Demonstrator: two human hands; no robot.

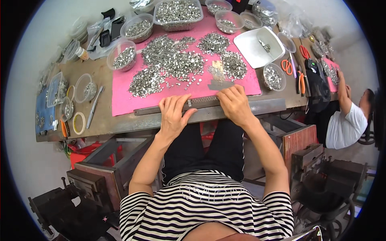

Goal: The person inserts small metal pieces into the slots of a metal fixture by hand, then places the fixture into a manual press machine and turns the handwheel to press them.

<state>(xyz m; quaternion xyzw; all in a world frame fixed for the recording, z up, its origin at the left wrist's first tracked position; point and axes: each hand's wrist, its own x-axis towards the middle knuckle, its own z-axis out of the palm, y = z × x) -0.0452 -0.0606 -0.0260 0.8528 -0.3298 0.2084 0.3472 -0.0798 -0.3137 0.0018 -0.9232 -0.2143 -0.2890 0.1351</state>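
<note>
1. Brown workbench before you, its front edge crossing above your lap; a pink rectangular ribbed mat covers the middle.
2. Along that edge sits a long grey metal bar, reaching past your right hand.
3. You have a band of pink surface showing between the heaps of small silver metal pieces and the front edge, widest toward the mat's left corner. On the right, a clear round plastic bowl of pieces stands just beside the mat.
4. Your work, a long narrow dark metal strip, lies at the mat's front, just behind the bar, spanning from beyond your left hand to under your right.
5. Your left fingers rest bent over it, thumb spread away; your right fingers bunch on it, but you cannot tell whether they pinch anything.
6. Between your hands, the strip shows a row of small repeating cells; one bright silver piece stands out near your left fingertips.
</note>
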